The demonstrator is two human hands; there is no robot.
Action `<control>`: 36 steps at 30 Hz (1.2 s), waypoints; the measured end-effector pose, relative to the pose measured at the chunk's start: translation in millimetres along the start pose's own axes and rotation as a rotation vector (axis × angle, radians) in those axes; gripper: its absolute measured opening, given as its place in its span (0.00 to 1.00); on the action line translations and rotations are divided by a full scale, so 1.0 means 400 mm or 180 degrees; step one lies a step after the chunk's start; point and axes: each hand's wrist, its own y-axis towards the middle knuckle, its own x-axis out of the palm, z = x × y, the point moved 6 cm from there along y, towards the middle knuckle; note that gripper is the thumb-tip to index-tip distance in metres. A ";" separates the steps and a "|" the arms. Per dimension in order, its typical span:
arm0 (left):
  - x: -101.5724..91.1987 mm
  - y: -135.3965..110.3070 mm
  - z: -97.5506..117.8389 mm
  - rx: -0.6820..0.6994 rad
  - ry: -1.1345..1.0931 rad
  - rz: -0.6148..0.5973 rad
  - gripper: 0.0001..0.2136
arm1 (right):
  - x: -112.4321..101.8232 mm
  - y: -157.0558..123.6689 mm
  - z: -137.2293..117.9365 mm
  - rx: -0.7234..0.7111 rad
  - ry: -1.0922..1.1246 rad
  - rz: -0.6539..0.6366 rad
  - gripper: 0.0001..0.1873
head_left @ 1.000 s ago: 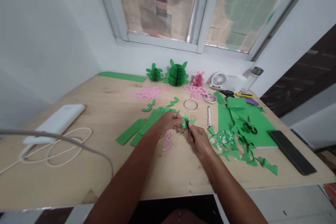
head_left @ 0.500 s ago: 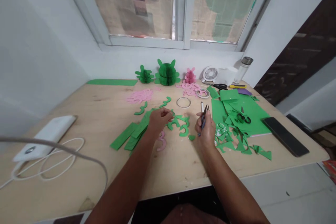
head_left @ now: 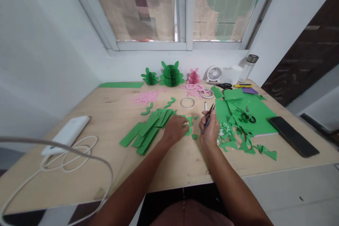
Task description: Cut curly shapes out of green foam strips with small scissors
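Observation:
My left hand (head_left: 176, 128) lies low over the middle of the table, fingers reaching onto a wavy green paper cutout (head_left: 189, 130). The fingers look loosely apart, and part of the cutout is hidden under them. My right hand (head_left: 209, 129) is closed round small grey-handled scissors (head_left: 208, 119), dark blades pointing up and away. A small green scrap (head_left: 194, 136) lies between the hands. Left of my left hand is a fanned pile of green paper strips (head_left: 147, 137). Two wavy green cutouts, one nearer (head_left: 147, 109) and one farther (head_left: 170, 102), rest beyond it.
Green scraps (head_left: 239, 139) and green sheets (head_left: 256, 109) spread right, beside a black phone (head_left: 292, 136). Paper honeycomb figures (head_left: 171, 74), a fan (head_left: 214, 73) and a glass bottle (head_left: 249, 67) line the back. A white power bank (head_left: 69, 132) with cable sits left.
My left hand has moved right and nearer, from above the scraps onto the wavy cutout. Its fingers have opened from a pinch. My right hand keeps hold of the scissors. The view has shifted slightly.

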 end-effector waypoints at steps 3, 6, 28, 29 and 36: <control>0.040 -0.004 0.038 0.0104 0.0794 -0.0060 0.09 | -0.002 0.002 0.001 0.0055 0.0070 0.0024 0.26; 0.054 -0.007 0.050 0.0043 0.1128 -0.0002 0.10 | -0.006 0.006 0.000 0.0066 0.0106 0.0037 0.25; -0.067 -0.244 -0.066 -0.0755 0.1158 0.0025 0.06 | 0.005 0.009 0.033 0.0219 0.0084 -0.0291 0.25; -0.064 -0.246 -0.061 -0.0736 0.1152 0.0007 0.06 | 0.005 0.008 0.035 0.0231 0.0085 -0.0295 0.25; -0.061 -0.271 -0.054 -0.0532 0.0742 0.0068 0.06 | 0.010 -0.001 0.042 0.0290 -0.0021 -0.0329 0.25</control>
